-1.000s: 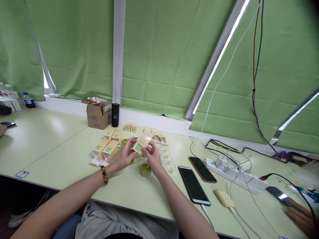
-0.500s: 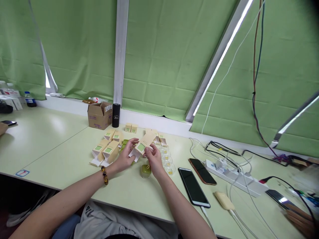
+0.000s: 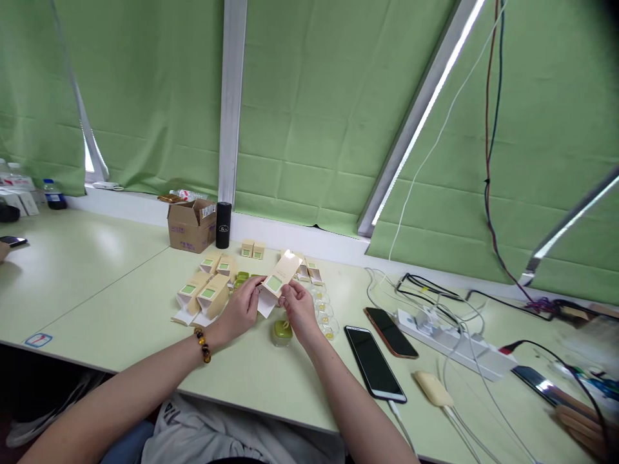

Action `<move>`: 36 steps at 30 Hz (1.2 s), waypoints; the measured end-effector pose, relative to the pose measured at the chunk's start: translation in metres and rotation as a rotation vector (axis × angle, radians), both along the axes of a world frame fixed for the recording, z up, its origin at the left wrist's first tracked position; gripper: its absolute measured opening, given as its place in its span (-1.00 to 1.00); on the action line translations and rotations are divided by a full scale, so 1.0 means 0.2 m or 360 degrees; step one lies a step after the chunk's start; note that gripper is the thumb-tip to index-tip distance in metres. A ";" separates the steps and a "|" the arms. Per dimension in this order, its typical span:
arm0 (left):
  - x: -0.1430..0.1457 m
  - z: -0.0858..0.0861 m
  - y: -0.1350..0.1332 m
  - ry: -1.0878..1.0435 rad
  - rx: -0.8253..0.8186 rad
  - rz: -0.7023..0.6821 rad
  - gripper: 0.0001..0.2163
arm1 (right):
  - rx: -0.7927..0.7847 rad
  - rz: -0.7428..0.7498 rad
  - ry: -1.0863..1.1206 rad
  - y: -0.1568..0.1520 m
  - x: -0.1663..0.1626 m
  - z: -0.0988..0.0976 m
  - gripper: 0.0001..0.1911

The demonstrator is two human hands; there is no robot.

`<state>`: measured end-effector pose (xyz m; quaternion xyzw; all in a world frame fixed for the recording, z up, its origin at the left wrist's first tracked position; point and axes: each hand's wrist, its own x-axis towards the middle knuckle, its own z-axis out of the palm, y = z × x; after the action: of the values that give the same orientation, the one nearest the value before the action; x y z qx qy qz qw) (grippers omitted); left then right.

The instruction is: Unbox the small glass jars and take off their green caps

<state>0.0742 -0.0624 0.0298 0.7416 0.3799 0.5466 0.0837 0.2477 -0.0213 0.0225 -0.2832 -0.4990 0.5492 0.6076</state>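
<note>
A cream carton (image 3: 282,273) with a green square on its front is held tilted above the table, its white flap (image 3: 266,303) hanging down. My left hand (image 3: 243,304) has its fingers closed at the carton's left side. From the right, my right hand (image 3: 298,310) pinches the lower edge. Below the carton a small clear jar with a green lid (image 3: 282,331) stands on the table, close to my right hand. To the left of my left hand lie several similar cartons (image 3: 213,294) with open flaps. Green lids (image 3: 242,277) are partly hidden behind my left hand.
Clear round containers (image 3: 327,320) line up right of my right hand. Two phones (image 3: 375,363), a white power strip (image 3: 459,348), cables and a cream charger (image 3: 434,388) lie farther right. A cardboard box (image 3: 192,227) and black tumbler (image 3: 223,225) stand at the back.
My left hand's spread fingers have closed in at the carton's side. The carton has turned slightly, and its flap now hangs lower in view. The jar has stayed put.
</note>
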 end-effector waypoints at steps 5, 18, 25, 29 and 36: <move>0.00 0.00 0.00 -0.0095 -0.0119 0.0082 -0.77 | 0.0010 0.0070 -0.0045 -0.03 -0.01 0.01 -0.40; 0.00 0.00 0.01 -0.0560 -0.0512 -0.0459 -0.61 | -0.0089 -0.0029 -0.0058 -0.05 0.01 0.04 -0.41; -0.02 0.00 0.04 -0.0645 -0.0497 -0.0497 -0.62 | -0.0035 -0.0239 -0.0088 -0.05 0.02 0.05 -0.53; -0.03 0.01 0.05 -0.0530 -0.0400 -0.0273 -0.65 | 0.0084 -0.0396 -0.0087 -0.07 0.03 0.07 -0.56; -0.07 0.04 0.03 -0.0294 -0.0051 0.0105 -0.72 | 0.1478 -0.0996 -0.0701 -0.13 0.06 0.08 -0.81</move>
<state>0.0592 -0.0565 0.0385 0.6737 0.4034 0.6089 0.1123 0.2604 -0.0463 0.0378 -0.2288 -0.6938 -0.0026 0.6829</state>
